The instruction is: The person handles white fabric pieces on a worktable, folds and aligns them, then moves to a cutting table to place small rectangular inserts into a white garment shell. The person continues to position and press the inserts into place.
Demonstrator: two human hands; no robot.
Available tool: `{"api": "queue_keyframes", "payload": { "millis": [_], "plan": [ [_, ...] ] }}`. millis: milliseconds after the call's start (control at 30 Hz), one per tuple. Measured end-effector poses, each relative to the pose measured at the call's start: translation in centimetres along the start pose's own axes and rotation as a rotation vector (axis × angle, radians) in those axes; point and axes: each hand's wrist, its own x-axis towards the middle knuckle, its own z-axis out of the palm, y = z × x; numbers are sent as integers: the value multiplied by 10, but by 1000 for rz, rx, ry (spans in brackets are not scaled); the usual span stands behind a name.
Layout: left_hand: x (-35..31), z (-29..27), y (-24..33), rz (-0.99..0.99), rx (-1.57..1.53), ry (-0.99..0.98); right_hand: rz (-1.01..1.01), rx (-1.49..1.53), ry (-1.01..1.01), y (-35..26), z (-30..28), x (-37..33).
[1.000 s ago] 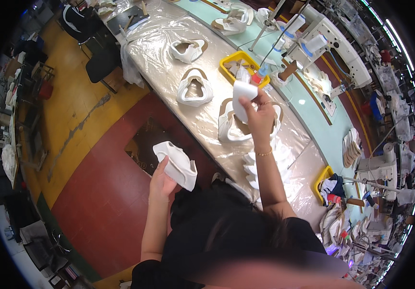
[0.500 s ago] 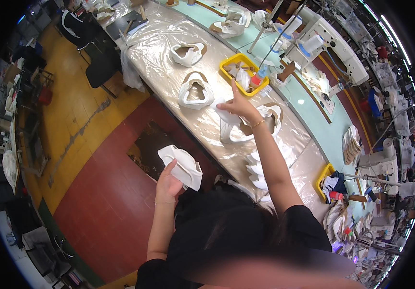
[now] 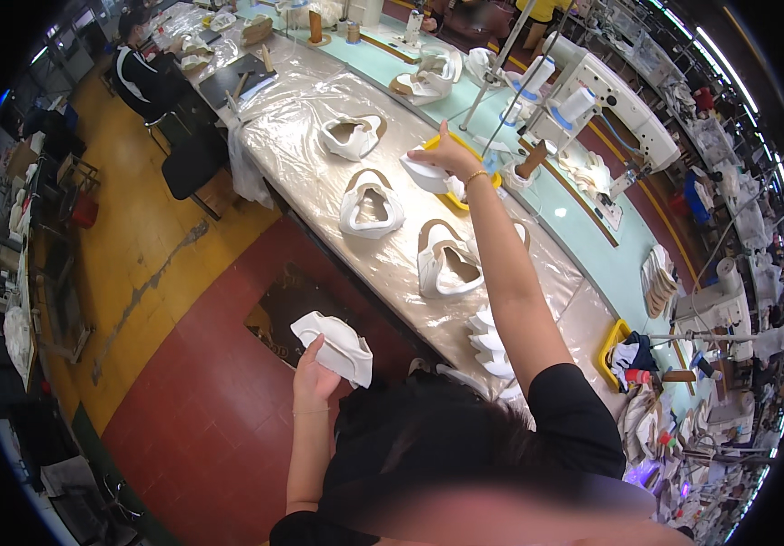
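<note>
My left hand (image 3: 316, 375) grips a white shoe upper (image 3: 335, 346) off the table's edge, over the red floor, thumb on its near side. Reaching far across the table, my right hand (image 3: 455, 158) pinches a flat white curved piece (image 3: 423, 176), its exact kind unclear. Both sit above a yellow basket (image 3: 496, 180), hiding much of it and its contents. White shoe uppers with tan linings lie on the plastic-covered table (image 3: 319, 182): one upper (image 3: 354, 136) far off, another upper (image 3: 370, 224) nearer, and one upper (image 3: 437, 273) beside my right forearm.
White curved pieces (image 3: 490, 344) lie stacked near my right elbow. Beyond the table are thread cones (image 3: 576, 106) and a sewing machine (image 3: 606, 96). Another yellow basket (image 3: 612, 355) stands at right. A black chair (image 3: 193, 173) and a seated person (image 3: 137, 73) are at far left.
My right hand has moved forward with the white piece, from above an upper to above the yellow basket. The table's things sit lower in view; the left hand still holds its upper.
</note>
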Motion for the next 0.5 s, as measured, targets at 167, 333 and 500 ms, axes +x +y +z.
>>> {"api": "queue_keyframes", "payload": {
  "millis": [167, 333, 500],
  "plan": [
    [5, 8, 9, 0, 26, 40, -78, 48, 83, 9, 18, 9],
    [11, 9, 15, 0, 55, -62, -134, 31, 150, 9, 16, 18],
    [11, 3, 16, 37, 80, -152, -67, 105, 52, 1, 11, 20]
  ]
}}
